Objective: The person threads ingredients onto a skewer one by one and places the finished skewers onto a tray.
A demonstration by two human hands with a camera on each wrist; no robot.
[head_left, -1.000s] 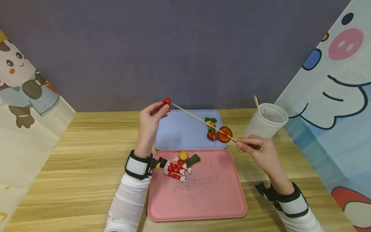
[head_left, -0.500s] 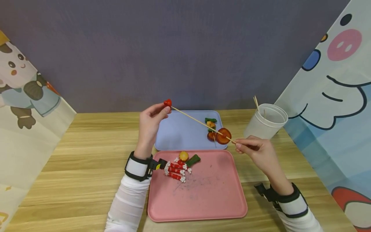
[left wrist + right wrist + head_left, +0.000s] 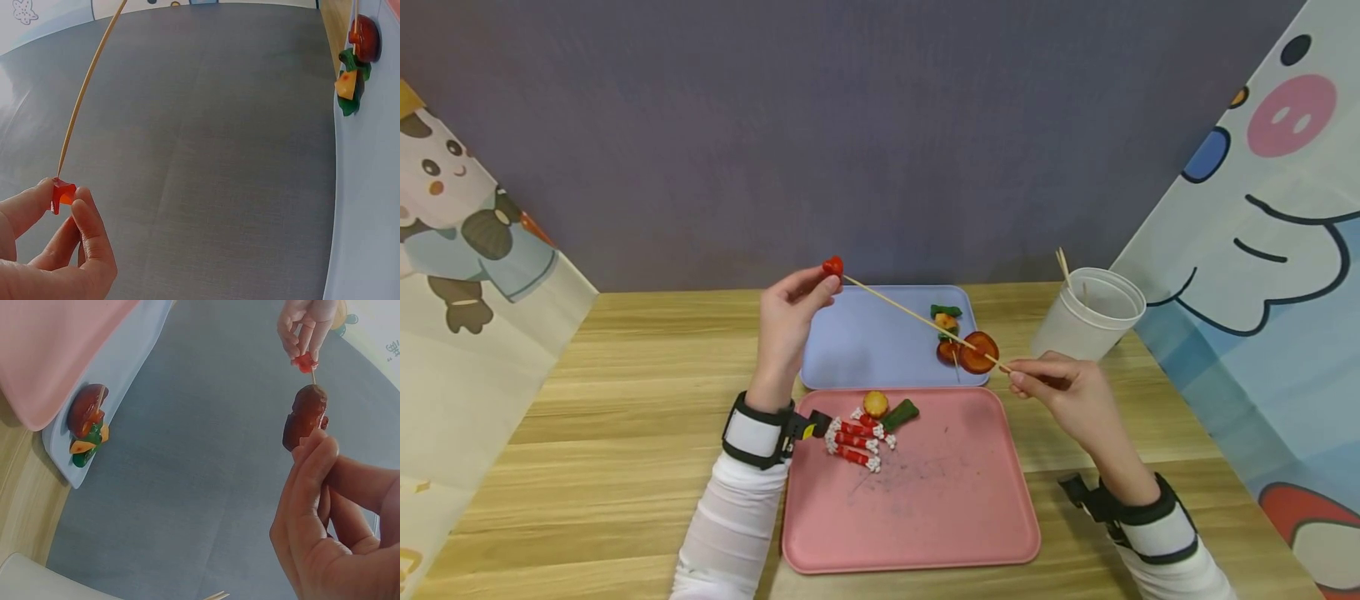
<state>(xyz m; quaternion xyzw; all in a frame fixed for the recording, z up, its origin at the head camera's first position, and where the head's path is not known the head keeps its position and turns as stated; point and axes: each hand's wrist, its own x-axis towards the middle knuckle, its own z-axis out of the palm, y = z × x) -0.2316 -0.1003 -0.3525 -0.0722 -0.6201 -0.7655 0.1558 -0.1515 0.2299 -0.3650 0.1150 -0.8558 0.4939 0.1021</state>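
Note:
In the head view my left hand (image 3: 790, 312) pinches a small red pepper-like piece (image 3: 832, 266) between thumb and fingertips. A bamboo skewer (image 3: 906, 312) slants from that piece down to my right hand (image 3: 1067, 385), which pinches its lower end. Close to the right fingertips, a brown round food piece (image 3: 979, 352) is threaded on the skewer. The left wrist view has the skewer's tip right at the red piece (image 3: 61, 195). Seen from the right wrist, the brown piece (image 3: 306, 415) sits just beyond my fingers, and my left hand (image 3: 308, 324) is farther off.
A blue tray (image 3: 865, 333) bears a filled skewer (image 3: 947, 323) with green, orange and brown pieces. Nearer lies a pink tray (image 3: 940, 500) with several red-and-white pieces (image 3: 853, 442), a yellow round piece (image 3: 876, 404) and a green piece (image 3: 900, 413). A white cup (image 3: 1075, 321) holds skewers.
The skewer and brown piece have shifted slightly left and down with my right hand, bringing the skewer's tip closer to the red piece. Over the last half second almost nothing has moved.

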